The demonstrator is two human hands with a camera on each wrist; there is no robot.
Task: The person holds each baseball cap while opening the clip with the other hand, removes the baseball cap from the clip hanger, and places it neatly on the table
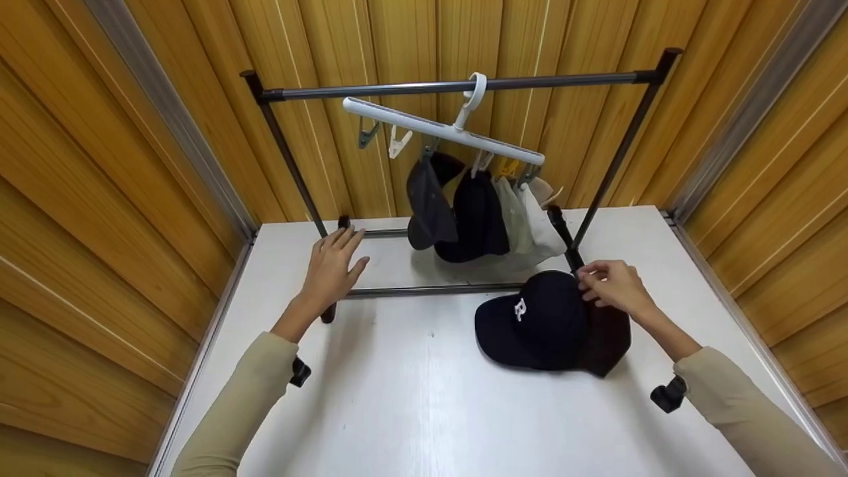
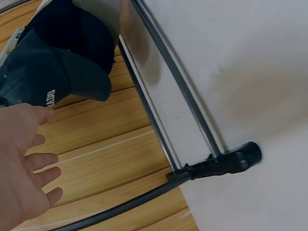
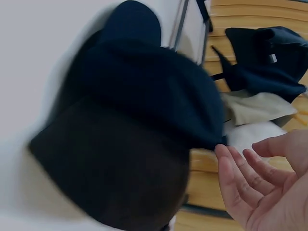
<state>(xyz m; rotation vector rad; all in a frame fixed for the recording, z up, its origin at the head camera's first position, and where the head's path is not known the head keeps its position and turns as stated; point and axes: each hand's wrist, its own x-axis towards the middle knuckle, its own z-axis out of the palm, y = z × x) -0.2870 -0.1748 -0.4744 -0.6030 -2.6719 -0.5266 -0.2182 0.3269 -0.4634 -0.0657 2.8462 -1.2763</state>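
Note:
A navy cap [image 1: 550,324] with a white letter R sits on the white surface at the front right, overlapping a darker cap [image 1: 608,334]. My right hand [image 1: 616,286] is at the caps' upper edge, its fingers loosely bent; in the right wrist view the fingertips meet or nearly meet the navy fabric, the thumb apart. My left hand [image 1: 333,265] hovers by the rack's left leg, fingers spread and holding nothing. Behind, a dark grey cap [image 1: 429,205], a black cap [image 1: 474,218], a pale green one [image 1: 513,215] and a white one [image 1: 540,222] hang from clips.
A white clip hanger [image 1: 444,129] hooks over the dark rack's top bar [image 1: 563,82], sloping down to the right. A green clip [image 1: 368,134] and a white clip [image 1: 399,141] hang bare at its left. Lower bars [image 1: 430,290] cross the white surface [image 1: 397,397]; wood-patterned walls [image 1: 86,199] surround it.

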